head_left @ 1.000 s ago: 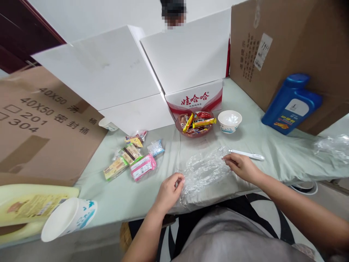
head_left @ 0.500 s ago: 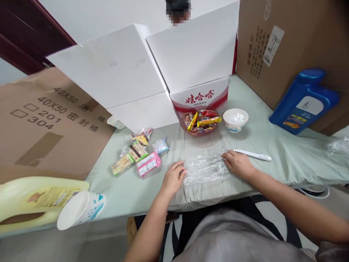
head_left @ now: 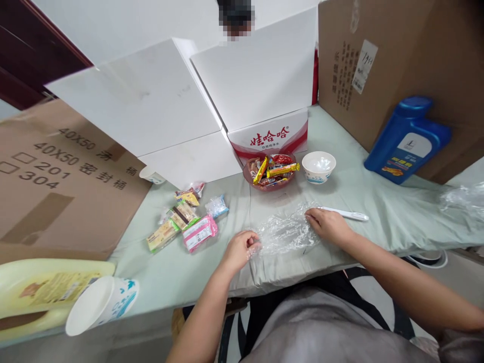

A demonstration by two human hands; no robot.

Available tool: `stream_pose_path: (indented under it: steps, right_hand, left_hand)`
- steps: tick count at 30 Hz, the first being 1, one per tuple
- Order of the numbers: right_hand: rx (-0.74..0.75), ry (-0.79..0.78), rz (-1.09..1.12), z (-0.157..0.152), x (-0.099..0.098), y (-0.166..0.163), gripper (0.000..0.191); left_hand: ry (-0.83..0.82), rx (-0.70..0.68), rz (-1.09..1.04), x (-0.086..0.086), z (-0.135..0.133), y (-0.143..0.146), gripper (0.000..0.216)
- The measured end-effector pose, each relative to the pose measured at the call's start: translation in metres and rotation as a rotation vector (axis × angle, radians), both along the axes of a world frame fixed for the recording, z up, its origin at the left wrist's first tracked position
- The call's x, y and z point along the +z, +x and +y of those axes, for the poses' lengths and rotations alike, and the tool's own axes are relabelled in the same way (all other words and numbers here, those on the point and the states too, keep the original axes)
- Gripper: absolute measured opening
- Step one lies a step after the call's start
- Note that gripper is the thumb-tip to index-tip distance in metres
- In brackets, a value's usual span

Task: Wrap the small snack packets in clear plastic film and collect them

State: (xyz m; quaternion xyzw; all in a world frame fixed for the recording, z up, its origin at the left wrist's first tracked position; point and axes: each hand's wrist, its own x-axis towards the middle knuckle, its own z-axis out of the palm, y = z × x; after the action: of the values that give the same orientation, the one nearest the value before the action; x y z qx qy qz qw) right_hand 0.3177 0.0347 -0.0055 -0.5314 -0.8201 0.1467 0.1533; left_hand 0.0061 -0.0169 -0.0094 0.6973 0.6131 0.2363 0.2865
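Note:
A crumpled sheet of clear plastic film (head_left: pixel 283 233) lies on the cloth-covered table between my hands. My left hand (head_left: pixel 240 249) has its fingers curled in on the film's left edge. At the right edge, my right hand (head_left: pixel 329 225) pinches the film, its fingertips pressed together. A slim white utility knife or pen (head_left: pixel 350 214) lies just beyond my right hand, one end partly behind it; I cannot tell which it is. To the left of the film are several wrapped snacks (head_left: pixel 200 233). Behind it stands a reddish glass bowl (head_left: pixel 269 185) of wrapped sweets, beside a paper cup (head_left: pixel 318 171).
White cartons (head_left: pixel 181 96) wall off the back, a person's head above them. Brown boxes flank both sides (head_left: pixel 49 201) (head_left: pixel 378 126). A blue bottle (head_left: pixel 408 143) stands at right. At front left, a tilted-looking paper cup (head_left: pixel 102 305) and yellow jug (head_left: pixel 49 282) sit near the edge.
The view has shifted, so the table's things sit slightly further left. My left hand's fingers have curled in more on the film's edge. My right hand keeps its hold.

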Motion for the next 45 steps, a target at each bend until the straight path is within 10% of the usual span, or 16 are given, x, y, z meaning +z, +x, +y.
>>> stream_pose_path:
  steps: [20,37,41,45]
  right_hand:
    - [-0.094,-0.023,0.262,0.024,-0.011,0.008,0.024]
    - [-0.073,0.095,-0.274,0.033,-0.012,-0.012,0.042]
    - [-0.023,0.110,-0.269,0.031,-0.014,-0.011,0.055]
    - [0.003,0.125,-0.250,0.030,-0.015,-0.009,0.061]
  left_hand:
    - [0.035,0.106,-0.084,-0.001,0.004,0.004,0.006]
    - [0.048,0.370,0.002,-0.002,0.031,-0.031,0.013]
    - [0.328,0.530,0.035,0.019,0.021,-0.025,0.014]
    - [0.475,0.151,0.133,0.026,0.002,0.021,0.014]
